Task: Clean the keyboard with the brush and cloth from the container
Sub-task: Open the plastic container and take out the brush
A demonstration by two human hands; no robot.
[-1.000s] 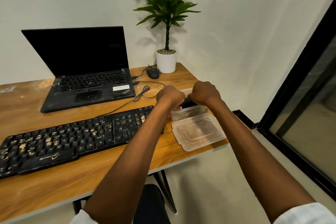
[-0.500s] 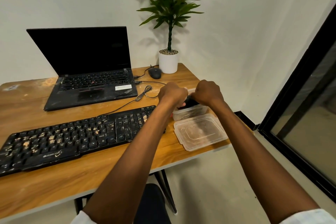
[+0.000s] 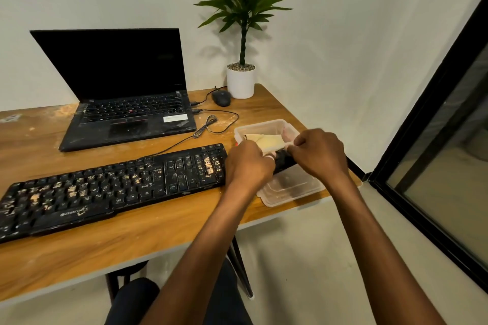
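1. The clear rectangular plastic container (image 3: 264, 125) stands open at the right end of the bench. Its clear plastic lid (image 3: 290, 190) lies just in front of it, so the opening step looks done.
2. Both hands meet over the container's near edge. The left hand (image 3: 248, 163) and the right hand (image 3: 319, 155) each have their fingers curled onto a small black brush (image 3: 284, 159), which is held between them above the lid. I cannot tell which end carries the bristles.
3. The folded pale yellow cloth (image 3: 266, 141) lies inside the container, not taken out.
4. The long black plastic keyboard (image 3: 111, 187) lies along the front of the bench, with its right end just beside the left hand. Tan crumbs and pale smears cover many keys. No part of it looks cleaned, so I judge that both brushing and wiping are left to do.
5. The brown wood-grain bench (image 3: 132, 240) has pale dust at its back left.
   - An open black laptop (image 3: 126, 113), dusty and with a dark screen, sits behind the keyboard.
   - A black mouse (image 3: 221, 97) and a looped black cable (image 3: 208, 126) lie to the right of the laptop.
   - A green plant in a white pot (image 3: 240, 82) stands in the back corner.
6. The room has a plain white wall (image 3: 343, 34) and a pale floor (image 3: 317, 258). A black-framed glass panel (image 3: 422, 111) stands on the right.
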